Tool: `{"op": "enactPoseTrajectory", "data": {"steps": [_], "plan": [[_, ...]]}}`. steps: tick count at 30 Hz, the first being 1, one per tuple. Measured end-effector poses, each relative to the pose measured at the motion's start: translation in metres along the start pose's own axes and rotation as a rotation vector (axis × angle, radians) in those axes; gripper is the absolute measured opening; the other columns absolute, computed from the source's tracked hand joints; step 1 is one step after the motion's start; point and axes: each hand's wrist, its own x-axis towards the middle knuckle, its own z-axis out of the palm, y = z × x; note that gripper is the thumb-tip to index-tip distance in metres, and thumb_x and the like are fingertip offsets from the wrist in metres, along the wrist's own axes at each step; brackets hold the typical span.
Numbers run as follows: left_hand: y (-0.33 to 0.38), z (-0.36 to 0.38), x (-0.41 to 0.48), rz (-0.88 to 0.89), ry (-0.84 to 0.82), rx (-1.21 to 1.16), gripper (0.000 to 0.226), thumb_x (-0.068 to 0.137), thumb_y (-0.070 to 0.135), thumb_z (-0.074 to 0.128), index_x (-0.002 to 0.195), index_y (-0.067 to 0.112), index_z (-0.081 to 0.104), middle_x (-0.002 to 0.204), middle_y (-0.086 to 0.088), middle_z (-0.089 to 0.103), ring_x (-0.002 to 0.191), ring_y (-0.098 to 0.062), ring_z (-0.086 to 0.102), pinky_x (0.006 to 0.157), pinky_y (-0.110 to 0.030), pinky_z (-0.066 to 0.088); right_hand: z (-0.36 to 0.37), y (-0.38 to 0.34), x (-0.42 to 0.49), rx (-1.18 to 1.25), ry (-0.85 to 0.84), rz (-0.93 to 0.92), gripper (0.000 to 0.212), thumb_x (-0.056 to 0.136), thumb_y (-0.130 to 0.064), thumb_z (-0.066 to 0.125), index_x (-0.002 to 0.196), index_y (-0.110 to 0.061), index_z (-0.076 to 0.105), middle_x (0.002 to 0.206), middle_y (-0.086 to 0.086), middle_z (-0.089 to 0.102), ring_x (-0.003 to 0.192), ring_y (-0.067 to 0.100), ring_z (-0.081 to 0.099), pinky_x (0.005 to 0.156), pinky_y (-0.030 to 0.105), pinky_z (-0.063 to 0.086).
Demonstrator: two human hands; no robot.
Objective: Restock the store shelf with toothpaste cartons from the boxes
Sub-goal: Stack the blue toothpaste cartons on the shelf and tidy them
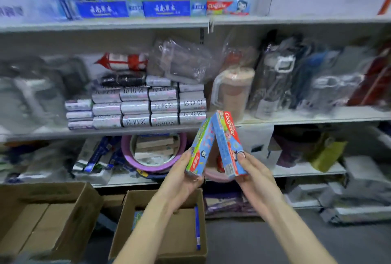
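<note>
Each hand, left point(182, 176) and right point(255, 174), has fingers wrapped round one toothpaste carton point(201, 145); the near open box point(169, 227) holds few cartons.

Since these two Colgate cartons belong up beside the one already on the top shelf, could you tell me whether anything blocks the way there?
Nothing visible does. The left hand and right hand each hold a Colgate carton in open air before the shelves, and the top shelf looks bare right of the shelved carton.
</note>
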Motion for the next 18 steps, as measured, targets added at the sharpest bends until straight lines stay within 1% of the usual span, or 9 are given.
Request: {"op": "enactPoseTrajectory", "data": {"steps": [3, 6, 8, 10, 12, 14, 16, 17, 18], "plan": [[0.028, 0.036, -0.020, 0.065, -0.006, 0.077, 0.040, 0.073, 0.045, 0.060, 0.098, 0.013, 0.063, 0.072, -0.005, 0.063, 0.063, -0.014, 0.052, 0.041, -0.018, 0.043, 0.021, -0.035, -0.003, -0.083, 0.030, -0.068, 0.027, 0.070, -0.012, 0.070, 0.093, 0.002, 0.066, 0.081, 0.014, 0.071, 0.063, 0.017, 0.068, 0.054, 0.025, 0.056], [0.063, 0.061, -0.034, 0.127, -0.070, 0.151, 0.039, 0.070, 0.040, 0.064, 0.100, 0.014, 0.062, 0.074, -0.004, 0.062, 0.064, -0.014, 0.055, 0.041, -0.019, 0.046, 0.046, -0.065, 0.005, -0.086, 0.030, -0.121, 0.010, 0.086, -0.003, 0.059, 0.095, -0.002, 0.063, 0.072, 0.006, 0.071, 0.057, 0.011, 0.065, 0.050, 0.020, 0.052], [0.088, 0.072, -0.039, 0.156, -0.129, 0.196, 0.036, 0.076, 0.030, 0.066, 0.107, 0.013, 0.060, 0.072, -0.002, 0.062, 0.057, -0.011, 0.058, 0.042, -0.020, 0.046, 0.066, -0.081, 0.012, -0.095, 0.005, -0.171, 0.015, 0.084, -0.002, 0.060, 0.099, -0.003, 0.063, 0.075, 0.006, 0.072, 0.060, 0.010, 0.066, 0.051, 0.020, 0.052], [0.114, 0.081, -0.040, 0.167, -0.183, 0.221, 0.035, 0.079, 0.020, 0.067, 0.112, 0.012, 0.059, 0.075, -0.004, 0.063, 0.053, -0.011, 0.057, 0.043, -0.021, 0.046, 0.086, -0.094, 0.016, -0.098, -0.016, -0.227, 0.028, 0.074, -0.007, 0.066, 0.102, -0.004, 0.063, 0.083, 0.007, 0.073, 0.066, 0.011, 0.067, 0.054, 0.020, 0.053], [0.141, 0.089, -0.038, 0.187, -0.200, 0.256, 0.032, 0.076, 0.019, 0.069, 0.107, 0.013, 0.062, 0.079, -0.006, 0.062, 0.059, -0.014, 0.057, 0.044, -0.021, 0.047, 0.106, -0.106, 0.024, -0.111, -0.012, -0.269, 0.039, 0.065, -0.012, 0.070, 0.103, -0.005, 0.062, 0.089, 0.010, 0.070, 0.069, 0.013, 0.067, 0.056, 0.021, 0.054], [0.168, 0.095, -0.032, 0.216, -0.190, 0.301, 0.020, 0.081, 0.017, 0.066, 0.101, 0.015, 0.064, 0.082, -0.007, 0.062, 0.064, -0.015, 0.055, 0.044, -0.021, 0.047, 0.125, -0.117, 0.033, -0.131, -0.003, -0.318, 0.049, 0.056, -0.020, 0.080, 0.100, -0.006, 0.062, 0.092, 0.013, 0.069, 0.069, 0.015, 0.067, 0.056, 0.023, 0.055], [0.192, 0.101, -0.025, 0.255, -0.179, 0.315, 0.008, 0.089, 0.014, 0.060, 0.096, 0.015, 0.063, 0.079, -0.007, 0.062, 0.063, -0.014, 0.057, 0.043, -0.019, 0.045, 0.141, -0.127, 0.044, -0.152, -0.013, -0.395, 0.073, 0.038, -0.034, 0.093, 0.098, -0.006, 0.064, 0.092, 0.013, 0.071, 0.072, 0.018, 0.068, 0.057, 0.025, 0.056], [0.203, 0.104, -0.020, 0.272, -0.181, 0.301, 0.005, 0.091, 0.012, 0.058, 0.094, 0.014, 0.062, 0.076, -0.007, 0.063, 0.061, -0.014, 0.058, 0.041, -0.019, 0.044, 0.147, -0.132, 0.050, -0.161, -0.019, -0.431, 0.083, 0.028, -0.041, 0.095, 0.098, -0.006, 0.065, 0.091, 0.012, 0.073, 0.073, 0.018, 0.069, 0.058, 0.026, 0.057], [0.213, 0.108, -0.014, 0.284, -0.186, 0.279, 0.004, 0.092, 0.012, 0.057, 0.092, 0.012, 0.060, 0.075, -0.008, 0.063, 0.059, -0.013, 0.059, 0.040, -0.018, 0.043, 0.151, -0.137, 0.054, -0.178, -0.020, -0.463, 0.089, 0.022, -0.045, 0.095, 0.098, -0.007, 0.067, 0.090, 0.011, 0.074, 0.073, 0.018, 0.069, 0.059, 0.027, 0.057]]}}
